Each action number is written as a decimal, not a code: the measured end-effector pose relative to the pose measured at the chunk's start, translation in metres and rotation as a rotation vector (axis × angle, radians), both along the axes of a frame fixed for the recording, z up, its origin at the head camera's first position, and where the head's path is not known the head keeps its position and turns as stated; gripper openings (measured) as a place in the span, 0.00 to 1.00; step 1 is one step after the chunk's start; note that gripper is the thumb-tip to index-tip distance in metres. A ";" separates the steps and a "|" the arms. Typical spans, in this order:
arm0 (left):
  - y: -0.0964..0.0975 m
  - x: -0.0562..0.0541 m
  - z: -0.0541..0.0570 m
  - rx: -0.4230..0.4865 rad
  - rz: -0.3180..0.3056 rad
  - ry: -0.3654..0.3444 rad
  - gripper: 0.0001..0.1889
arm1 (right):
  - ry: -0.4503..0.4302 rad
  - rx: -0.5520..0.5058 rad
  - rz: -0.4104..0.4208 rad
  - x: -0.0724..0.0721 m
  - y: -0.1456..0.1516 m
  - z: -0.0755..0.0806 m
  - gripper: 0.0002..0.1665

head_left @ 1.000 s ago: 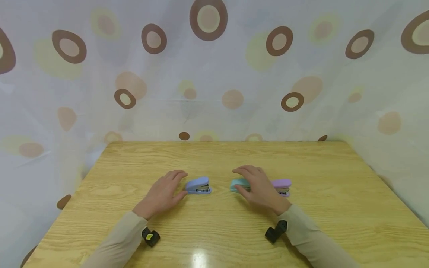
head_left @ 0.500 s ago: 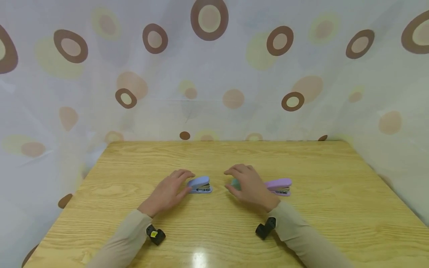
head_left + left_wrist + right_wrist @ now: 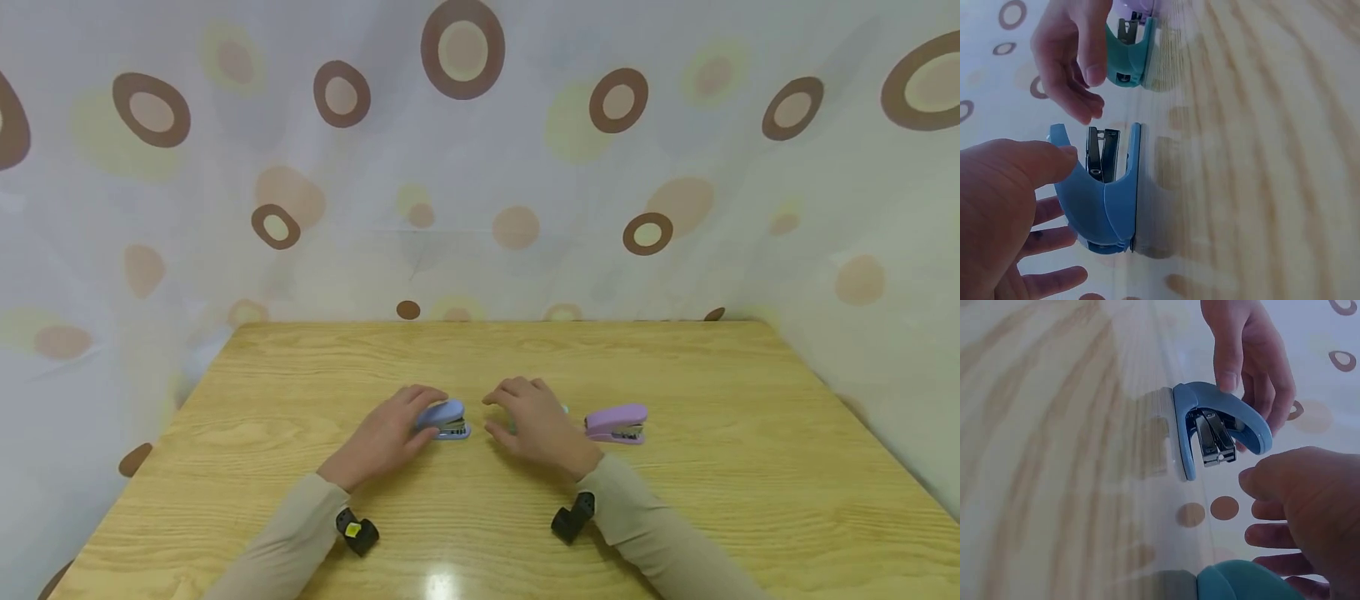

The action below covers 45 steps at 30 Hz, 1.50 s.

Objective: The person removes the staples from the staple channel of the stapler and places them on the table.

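Note:
A blue stapler (image 3: 448,414) stands on the wooden table, its mouth toward the right. My left hand (image 3: 384,435) is around its rear, thumb on the near side and fingers behind; in the left wrist view the fingers are spread and not closed on the blue stapler (image 3: 1088,209). Mostly hidden behind my right hand (image 3: 536,429) is a teal stapler, seen better in the left wrist view as a teal stapler (image 3: 1137,67). The right hand's fingers are loosely bent and point toward the blue stapler. To the right of that hand stands a purple stapler (image 3: 615,419).
The wooden table (image 3: 465,517) reaches back to a patterned curtain (image 3: 465,183) that also hangs along both sides. A black wrist camera (image 3: 357,532) sits on the left sleeve, and another black camera (image 3: 573,518) on the right one.
My left hand has moved right, further over the blue stapler. My right hand has moved left, covering the teal stapler and uncovering the purple one. The staplers stay in place.

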<state>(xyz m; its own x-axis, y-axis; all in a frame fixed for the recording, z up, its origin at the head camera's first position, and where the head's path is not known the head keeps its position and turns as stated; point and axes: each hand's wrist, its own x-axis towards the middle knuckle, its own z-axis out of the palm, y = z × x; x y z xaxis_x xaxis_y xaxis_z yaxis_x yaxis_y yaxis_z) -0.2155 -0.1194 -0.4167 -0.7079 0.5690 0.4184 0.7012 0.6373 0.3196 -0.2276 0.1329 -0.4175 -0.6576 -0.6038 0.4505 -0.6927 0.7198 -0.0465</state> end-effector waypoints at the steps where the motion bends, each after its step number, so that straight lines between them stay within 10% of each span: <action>1: 0.001 0.000 0.000 -0.004 0.000 -0.003 0.22 | -0.007 0.002 0.003 0.000 -0.002 0.000 0.16; 45: 0.023 -0.001 0.005 0.021 -0.018 0.052 0.18 | -0.317 -0.052 -0.138 0.000 -0.039 -0.002 0.11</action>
